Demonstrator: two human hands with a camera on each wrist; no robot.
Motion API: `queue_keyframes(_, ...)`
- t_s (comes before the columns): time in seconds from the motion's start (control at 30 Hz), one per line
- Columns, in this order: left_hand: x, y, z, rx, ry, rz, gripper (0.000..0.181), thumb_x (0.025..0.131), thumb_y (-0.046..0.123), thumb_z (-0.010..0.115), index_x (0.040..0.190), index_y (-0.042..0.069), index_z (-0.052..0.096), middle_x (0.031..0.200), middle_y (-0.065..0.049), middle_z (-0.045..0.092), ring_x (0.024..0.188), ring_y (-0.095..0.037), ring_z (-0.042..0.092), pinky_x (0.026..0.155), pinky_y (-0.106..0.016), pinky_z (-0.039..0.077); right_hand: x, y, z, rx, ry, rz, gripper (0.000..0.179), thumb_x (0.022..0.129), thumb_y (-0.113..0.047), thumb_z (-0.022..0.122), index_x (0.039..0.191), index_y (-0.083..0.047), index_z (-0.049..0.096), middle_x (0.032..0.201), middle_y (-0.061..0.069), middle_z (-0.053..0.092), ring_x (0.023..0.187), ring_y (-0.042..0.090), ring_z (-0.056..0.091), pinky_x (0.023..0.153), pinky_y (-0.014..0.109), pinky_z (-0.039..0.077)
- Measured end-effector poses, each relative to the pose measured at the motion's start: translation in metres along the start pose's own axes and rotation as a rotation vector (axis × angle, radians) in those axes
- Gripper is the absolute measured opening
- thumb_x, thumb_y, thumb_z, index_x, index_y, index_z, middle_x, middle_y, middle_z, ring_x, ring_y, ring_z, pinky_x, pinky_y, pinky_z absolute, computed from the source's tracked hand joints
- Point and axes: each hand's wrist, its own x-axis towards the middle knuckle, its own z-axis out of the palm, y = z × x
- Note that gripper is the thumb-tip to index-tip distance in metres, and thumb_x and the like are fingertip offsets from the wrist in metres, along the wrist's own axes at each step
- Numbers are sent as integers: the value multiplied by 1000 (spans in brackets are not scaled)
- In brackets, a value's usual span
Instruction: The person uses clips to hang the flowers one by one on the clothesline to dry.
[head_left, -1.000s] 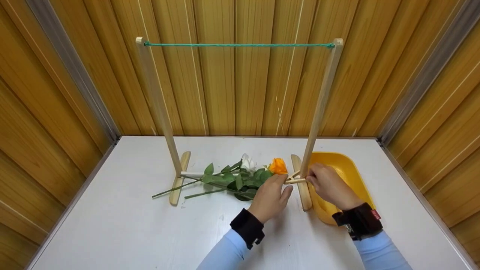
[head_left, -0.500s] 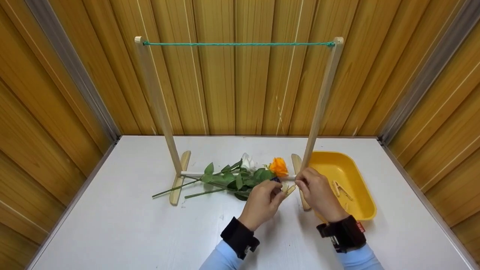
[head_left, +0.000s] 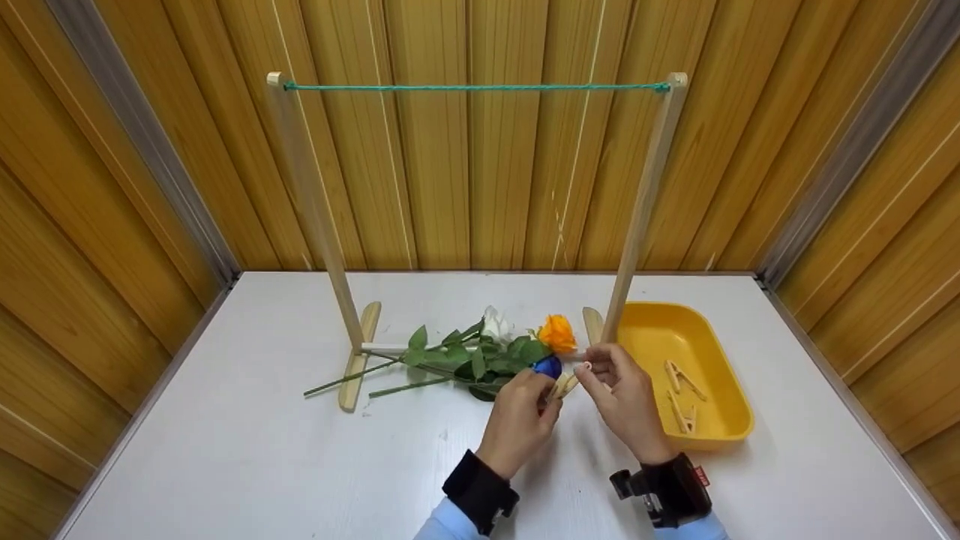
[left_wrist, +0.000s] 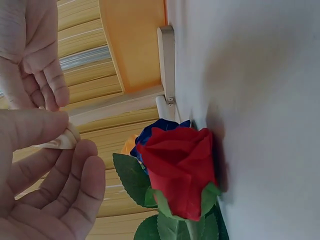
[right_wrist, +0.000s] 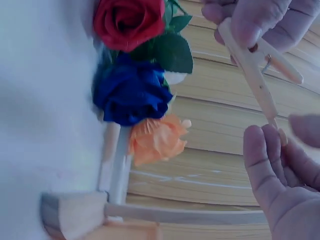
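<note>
My left hand (head_left: 519, 420) pinches a wooden clothespin (right_wrist: 250, 72) between thumb and fingers, a little above the table. Close by on the right, my right hand (head_left: 624, 401) has its thumb apart from its fingers, and its fingertips meet the clothespin's far end. Below lie artificial roses: a red rose (left_wrist: 177, 170), a blue rose (right_wrist: 132, 92), an orange rose (head_left: 556, 334) and a white rose (head_left: 495, 325). In the head view the left hand hides most of the red one. More clothespins (head_left: 684, 380) lie in the yellow tray (head_left: 660, 322).
A wooden frame stands behind the hands, its left post (head_left: 319, 217) and right post (head_left: 646, 210) joined by a green string (head_left: 472, 88) on top. A white bar (head_left: 386, 348) links its feet at table level. Wood-patterned panels (head_left: 435, 187) enclose the white table (head_left: 300, 465).
Both hands have drawn back toward the person with the clothespin, and the right hand has come left, away from the tray. Its fingers have loosened. Clothespins in the tray are now uncovered.
</note>
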Motion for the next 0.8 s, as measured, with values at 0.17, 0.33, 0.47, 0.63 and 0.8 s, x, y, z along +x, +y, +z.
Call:
queue_keyframes(0.17,-4,1,4,16,58,30,9,91,5,77,90,8,69,84,0,57,71,-6,52,62,-15,45,-6,-2,4,142,-81,116,28,91,4,75,116,9,64,94,13,71,75,8,66,65,18,55)
queue_keyframes(0.33,-8,4,5,42,70,39,6,93,5,74,95,8,70,88,0,58,73,-7,54,63,-14,46,-8,-5,5,181,-118,201,26,88,2,78,112,3,68,92,10,73,64,11,67,56,21,54)
queue_keyframes(0.47,-8,5,4,46,72,37,5,93,5,74,96,7,70,89,-1,58,73,-7,54,62,-13,46,-8,-8,6,195,-118,249,25,89,1,78,110,3,66,93,12,73,61,13,67,54,21,52)
queue_keyframes(0.63,-7,5,4,49,79,40,7,92,5,75,96,8,70,88,0,57,73,-6,53,62,-13,46,-8,-11,7,238,-113,294,27,88,4,77,110,6,62,79,12,71,62,16,68,55,21,53)
queue_keyframes(0.8,-7,4,5,64,90,53,11,91,2,76,96,8,69,90,-1,59,76,-8,57,65,-15,49,-6,-13,6,244,-134,319,26,89,5,76,110,7,60,79,14,72,65,14,69,57,19,52)
